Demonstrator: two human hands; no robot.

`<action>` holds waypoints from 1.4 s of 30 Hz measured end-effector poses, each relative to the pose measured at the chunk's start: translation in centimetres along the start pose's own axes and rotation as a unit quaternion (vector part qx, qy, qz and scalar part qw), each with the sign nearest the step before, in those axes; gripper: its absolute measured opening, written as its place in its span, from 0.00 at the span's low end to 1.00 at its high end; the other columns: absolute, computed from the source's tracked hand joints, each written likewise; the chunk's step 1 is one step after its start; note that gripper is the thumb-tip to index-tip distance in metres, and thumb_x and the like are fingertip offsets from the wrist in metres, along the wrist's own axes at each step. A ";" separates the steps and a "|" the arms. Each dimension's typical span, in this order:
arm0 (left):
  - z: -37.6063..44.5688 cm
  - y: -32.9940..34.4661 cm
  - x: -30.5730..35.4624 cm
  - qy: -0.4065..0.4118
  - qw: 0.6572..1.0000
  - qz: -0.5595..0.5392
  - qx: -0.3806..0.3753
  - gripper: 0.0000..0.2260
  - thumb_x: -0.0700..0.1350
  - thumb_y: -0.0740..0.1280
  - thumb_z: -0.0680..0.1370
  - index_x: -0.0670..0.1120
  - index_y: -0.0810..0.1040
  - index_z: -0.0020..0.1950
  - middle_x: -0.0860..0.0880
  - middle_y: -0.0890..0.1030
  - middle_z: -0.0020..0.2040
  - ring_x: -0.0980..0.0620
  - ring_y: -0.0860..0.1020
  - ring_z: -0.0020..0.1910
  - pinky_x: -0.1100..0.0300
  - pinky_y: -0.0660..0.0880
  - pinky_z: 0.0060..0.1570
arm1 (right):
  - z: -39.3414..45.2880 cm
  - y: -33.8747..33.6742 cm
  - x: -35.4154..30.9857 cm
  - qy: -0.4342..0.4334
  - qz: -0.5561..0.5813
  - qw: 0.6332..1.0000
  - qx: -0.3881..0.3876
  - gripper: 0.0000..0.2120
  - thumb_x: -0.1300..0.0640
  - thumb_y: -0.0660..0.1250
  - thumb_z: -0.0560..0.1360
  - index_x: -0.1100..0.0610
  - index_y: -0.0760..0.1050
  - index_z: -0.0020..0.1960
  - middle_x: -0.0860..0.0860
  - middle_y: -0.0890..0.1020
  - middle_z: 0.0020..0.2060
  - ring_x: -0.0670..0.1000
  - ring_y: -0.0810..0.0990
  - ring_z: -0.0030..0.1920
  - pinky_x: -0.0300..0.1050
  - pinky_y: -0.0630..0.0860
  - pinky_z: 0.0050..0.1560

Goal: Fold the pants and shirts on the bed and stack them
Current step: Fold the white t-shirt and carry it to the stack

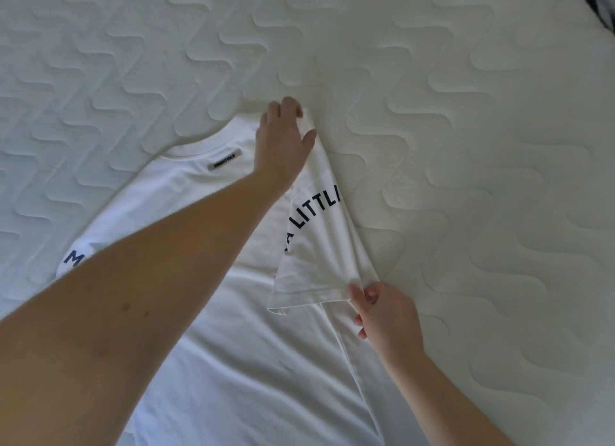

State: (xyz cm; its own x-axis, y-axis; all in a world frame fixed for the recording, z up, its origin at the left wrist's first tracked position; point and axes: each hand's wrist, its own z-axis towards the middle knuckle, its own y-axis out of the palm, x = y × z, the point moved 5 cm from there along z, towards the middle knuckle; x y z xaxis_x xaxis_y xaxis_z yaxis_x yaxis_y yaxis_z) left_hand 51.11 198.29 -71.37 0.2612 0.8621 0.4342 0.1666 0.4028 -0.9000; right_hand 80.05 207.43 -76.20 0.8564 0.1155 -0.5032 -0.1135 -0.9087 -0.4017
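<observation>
Gripping white shirt (233,362) on quilted mattress (466,146), both hands

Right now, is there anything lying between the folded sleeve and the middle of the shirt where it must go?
Nothing loose lies there. Only the left forearm crosses the white shirt. The left hand holds the shoulder, the right hand pinches the sleeve hem.

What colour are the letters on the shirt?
Dark navy, nearly black, letters on the white shirt, seen in the head view.
</observation>
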 end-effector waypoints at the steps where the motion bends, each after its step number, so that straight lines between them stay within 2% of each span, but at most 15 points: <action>1: -1.4 0.3 -0.6 -0.049 0.998 -0.046 -0.009 0.14 0.49 0.67 0.79 0.41 0.71 0.58 0.43 0.76 0.53 0.45 0.75 0.51 0.56 0.70 0.50 | -0.1 -0.1 0.1 -0.002 0.001 1.000 0.002 0.18 0.46 0.67 0.77 0.59 0.72 0.37 0.54 0.81 0.27 0.43 0.76 0.20 0.34 0.69 0.21; 4: -6.4 2.2 -3.1 -0.199 0.972 -0.063 -0.107 0.18 0.59 0.64 0.79 0.43 0.73 0.54 0.49 0.78 0.42 0.48 0.76 0.43 0.57 0.69 0.43 | -0.2 -0.3 0.1 -0.011 -0.021 1.000 -0.002 0.17 0.44 0.66 0.77 0.57 0.74 0.37 0.52 0.81 0.26 0.44 0.77 0.20 0.33 0.66 0.20; 6: -9.7 3.3 -4.4 -0.228 0.959 -0.041 -0.160 0.17 0.60 0.64 0.78 0.46 0.73 0.46 0.53 0.76 0.37 0.51 0.75 0.38 0.58 0.68 0.37 | 0.0 -0.4 0.1 -0.024 -0.032 0.999 -0.010 0.16 0.45 0.66 0.77 0.56 0.75 0.38 0.51 0.81 0.26 0.43 0.77 0.20 0.31 0.66 0.20; 9: -11.9 3.6 -5.4 -0.258 0.950 -0.094 -0.149 0.14 0.55 0.65 0.79 0.46 0.73 0.42 0.51 0.77 0.37 0.50 0.76 0.34 0.59 0.69 0.32 | 0.3 -0.5 -0.2 -0.045 -0.024 0.998 -0.030 0.15 0.48 0.65 0.79 0.58 0.77 0.40 0.51 0.81 0.25 0.45 0.77 0.20 0.33 0.68 0.22; 14: -13.0 2.7 -5.8 -0.334 0.906 -0.232 -0.119 0.14 0.56 0.64 0.80 0.45 0.78 0.48 0.46 0.82 0.42 0.46 0.83 0.35 0.51 0.82 0.40 | 0.3 -0.7 -0.3 -0.051 -0.003 0.998 -0.037 0.15 0.46 0.63 0.79 0.57 0.78 0.42 0.51 0.81 0.25 0.47 0.78 0.21 0.33 0.66 0.19; 17: -14.4 2.6 -5.7 -0.351 0.889 -0.228 -0.186 0.18 0.61 0.72 0.73 0.45 0.79 0.44 0.48 0.83 0.40 0.52 0.83 0.35 0.54 0.82 0.41 | 0.2 -0.3 0.0 -0.039 -0.007 0.998 -0.055 0.15 0.47 0.61 0.81 0.54 0.78 0.42 0.51 0.83 0.27 0.49 0.79 0.23 0.34 0.65 0.19; 19: -15.8 2.9 -5.5 -0.354 0.875 -0.209 -0.257 0.18 0.57 0.76 0.70 0.44 0.81 0.49 0.46 0.84 0.45 0.47 0.84 0.44 0.52 0.81 0.47 | 0.2 0.0 0.1 -0.039 -0.008 0.998 -0.058 0.14 0.49 0.60 0.81 0.55 0.78 0.42 0.50 0.83 0.27 0.48 0.79 0.22 0.35 0.65 0.18; 21: -16.8 3.0 -5.3 -0.324 0.885 -0.177 -0.285 0.15 0.52 0.76 0.72 0.44 0.82 0.52 0.47 0.84 0.48 0.46 0.82 0.49 0.52 0.79 0.52 | 0.3 0.4 0.1 -0.036 0.022 0.996 -0.074 0.14 0.52 0.60 0.82 0.59 0.77 0.43 0.50 0.81 0.25 0.48 0.77 0.21 0.35 0.64 0.18; 25: -17.7 2.6 -5.6 -0.326 0.885 -0.251 -0.217 0.07 0.45 0.68 0.78 0.46 0.80 0.55 0.46 0.83 0.52 0.44 0.81 0.53 0.50 0.77 0.57 | 0.4 0.6 0.1 -0.007 0.135 0.984 -0.113 0.14 0.55 0.62 0.81 0.61 0.76 0.42 0.50 0.79 0.22 0.47 0.74 0.19 0.35 0.61 0.18; 29: -19.5 2.8 -6.7 -0.365 0.870 -0.268 -0.195 0.08 0.51 0.66 0.79 0.46 0.78 0.51 0.44 0.83 0.50 0.41 0.83 0.48 0.43 0.80 0.51 | 0.3 -0.3 1.1 -0.020 0.018 0.998 -0.060 0.16 0.50 0.63 0.80 0.59 0.78 0.39 0.49 0.79 0.22 0.47 0.77 0.21 0.35 0.63 0.18; 33: -21.1 2.8 -7.1 -0.324 0.904 -0.195 -0.198 0.13 0.54 0.72 0.74 0.46 0.74 0.46 0.48 0.81 0.43 0.44 0.82 0.43 0.50 0.81 0.43 | -0.4 -0.9 0.2 -0.078 -0.097 0.992 0.013 0.19 0.49 0.62 0.79 0.58 0.75 0.33 0.49 0.78 0.22 0.49 0.78 0.23 0.41 0.70 0.27; 36: -21.8 2.2 -6.1 -0.227 0.957 -0.129 -0.123 0.09 0.47 0.69 0.77 0.47 0.73 0.54 0.51 0.78 0.41 0.44 0.79 0.46 0.56 0.74 0.40 | -1.5 -0.9 -1.8 -0.196 -0.140 0.964 0.108 0.20 0.51 0.60 0.81 0.59 0.69 0.32 0.50 0.73 0.23 0.55 0.73 0.28 0.49 0.65 0.34; 38: -22.8 1.7 -4.8 -0.159 0.981 -0.084 -0.066 0.15 0.44 0.67 0.78 0.46 0.71 0.64 0.46 0.77 0.50 0.42 0.77 0.51 0.51 0.74 0.48 | -2.2 -0.3 -3.1 -0.273 -0.121 0.945 0.134 0.14 0.54 0.60 0.81 0.60 0.74 0.40 0.54 0.76 0.30 0.58 0.75 0.34 0.51 0.71 0.36; 40: -24.0 1.3 -3.8 -0.095 0.995 0.011 -0.019 0.20 0.44 0.66 0.78 0.44 0.69 0.70 0.43 0.75 0.60 0.42 0.74 0.60 0.48 0.73 0.57 | -2.7 0.6 -4.0 -0.340 -0.124 0.920 0.151 0.09 0.59 0.61 0.80 0.61 0.78 0.53 0.56 0.80 0.42 0.58 0.78 0.44 0.53 0.75 0.46; 42: -25.1 1.4 -2.9 -0.014 0.995 0.094 0.008 0.22 0.46 0.62 0.80 0.43 0.68 0.74 0.43 0.73 0.69 0.43 0.71 0.69 0.48 0.70 0.65 | -3.1 1.9 -4.4 -0.403 -0.183 0.883 0.156 0.14 0.63 0.62 0.79 0.62 0.76 0.63 0.58 0.80 0.54 0.59 0.78 0.55 0.54 0.74 0.57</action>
State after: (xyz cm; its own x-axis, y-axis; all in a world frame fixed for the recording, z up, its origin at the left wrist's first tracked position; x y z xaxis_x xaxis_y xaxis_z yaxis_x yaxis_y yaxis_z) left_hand 74.43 188.63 -72.91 0.2593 0.9311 0.2567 0.1026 0.2377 -0.9659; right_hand 77.63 203.93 -72.43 0.2418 0.7414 -0.6260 -0.1437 -0.6106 -0.7788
